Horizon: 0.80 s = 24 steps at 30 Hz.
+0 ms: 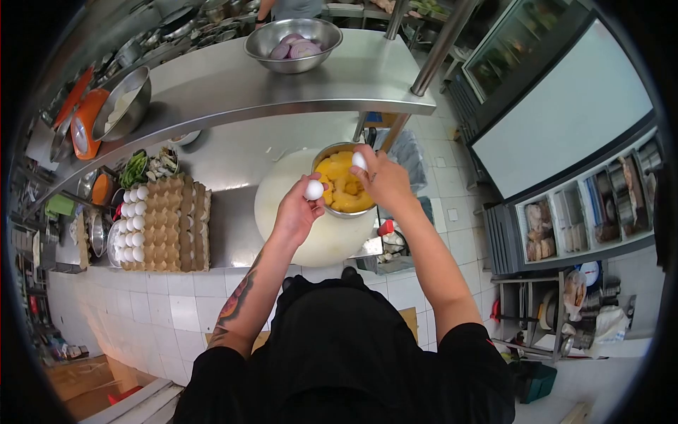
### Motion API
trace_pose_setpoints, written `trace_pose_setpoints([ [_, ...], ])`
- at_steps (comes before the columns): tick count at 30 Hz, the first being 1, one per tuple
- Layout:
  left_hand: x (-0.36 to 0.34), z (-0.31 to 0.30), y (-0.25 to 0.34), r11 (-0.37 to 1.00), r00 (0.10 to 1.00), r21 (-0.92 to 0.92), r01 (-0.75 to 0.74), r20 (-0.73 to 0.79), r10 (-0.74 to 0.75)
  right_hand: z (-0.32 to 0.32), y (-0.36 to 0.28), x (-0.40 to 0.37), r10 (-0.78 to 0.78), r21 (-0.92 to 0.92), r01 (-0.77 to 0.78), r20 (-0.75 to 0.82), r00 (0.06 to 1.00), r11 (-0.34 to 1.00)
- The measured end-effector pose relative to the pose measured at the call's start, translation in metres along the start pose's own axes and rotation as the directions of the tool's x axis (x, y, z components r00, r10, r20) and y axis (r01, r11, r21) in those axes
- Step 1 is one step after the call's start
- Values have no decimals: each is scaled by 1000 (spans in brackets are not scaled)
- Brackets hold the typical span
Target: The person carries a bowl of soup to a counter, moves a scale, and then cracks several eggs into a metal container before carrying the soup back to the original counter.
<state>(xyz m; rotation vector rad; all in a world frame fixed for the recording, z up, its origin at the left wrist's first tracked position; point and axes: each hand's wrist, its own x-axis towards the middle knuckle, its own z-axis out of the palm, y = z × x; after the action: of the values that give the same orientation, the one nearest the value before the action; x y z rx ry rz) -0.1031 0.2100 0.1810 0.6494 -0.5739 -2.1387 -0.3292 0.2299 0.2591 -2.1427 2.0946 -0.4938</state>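
Note:
My left hand (299, 208) is closed round a white egg (313, 189) at the left rim of a metal bowl. My right hand (382, 178) holds another white egg (359, 161) in its fingers, above the bowl's right side. Many yellow yolks lie in the metal bowl (326, 152), which stands on a round white board (282, 237). Whether either shell is cracked is too small to tell. To the left on the counter is a stack of egg cartons (167, 225), with white eggs (132, 225) along its left side.
A steel shelf (212, 81) crosses above the counter and bears a bowl of purple onions (300, 49) and an orange scale (87, 124). A red-capped bottle (385, 227) is below my right forearm. Upright steel posts (441, 53) rise at the right. Part of a person (298, 8) shows behind the shelf.

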Motion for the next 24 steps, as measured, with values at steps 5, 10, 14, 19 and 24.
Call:
trace_pose_setpoints([
  [5, -1, 41, -11, 996, 995, 56, -75, -64, 79, -16, 41, -36, 267, 521, -53, -344, 900, 852],
  [10, 15, 54, -28, 907, 997, 417, -59, 65, 35, 46, 136, -80, 182, 51, -175, -346, 920, 983],
  [14, 29, 64, -49, 814, 988, 566, -128, 147, 53, -1, 49, -75, 29, 521, 102, -238, 971, 847],
  [19, 27, 71, -47, 770, 985, 617, -161, 148, 88, 28, 78, -36, 0, 857, -2, 3, 1000, 515],
  [24, 16, 46, -29, 753, 992, 647, -125, 90, 87, 57, 128, 32, 545, 988, 84, -1, 839, -127],
])
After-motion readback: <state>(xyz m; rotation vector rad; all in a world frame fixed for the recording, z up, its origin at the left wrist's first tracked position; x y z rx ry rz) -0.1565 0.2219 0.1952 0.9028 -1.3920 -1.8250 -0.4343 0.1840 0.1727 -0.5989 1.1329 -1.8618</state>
